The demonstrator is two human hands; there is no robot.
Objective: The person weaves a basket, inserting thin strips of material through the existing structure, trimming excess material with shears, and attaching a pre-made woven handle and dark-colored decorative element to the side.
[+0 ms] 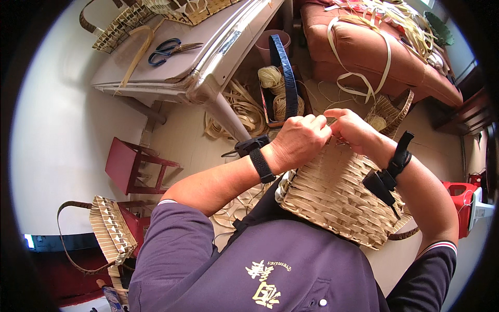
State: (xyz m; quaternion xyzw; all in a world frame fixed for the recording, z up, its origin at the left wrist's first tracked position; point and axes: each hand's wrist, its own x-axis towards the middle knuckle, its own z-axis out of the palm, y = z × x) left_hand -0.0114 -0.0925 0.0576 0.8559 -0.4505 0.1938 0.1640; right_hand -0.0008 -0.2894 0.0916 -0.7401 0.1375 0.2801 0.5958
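Note:
A tan woven basket rests tilted against my body, its flat-strip weave facing up. Both hands meet at its far edge. My left hand is closed, knuckles up, with the fingertips curled under. Close beside it, my right hand has thumb and forefinger drawn together in a pinch. Whatever thin piece lies between the fingertips is too small and covered to make out. Just beyond my left hand rises a dark blue wrapped band shaped like a handle; whether it joins this basket is hidden.
Scissors lie on the table at far left. Beyond the hands, a box holds cream cord balls. Loose strips cover floor beside it. A brown sofa carries more strips. A red stool stands left.

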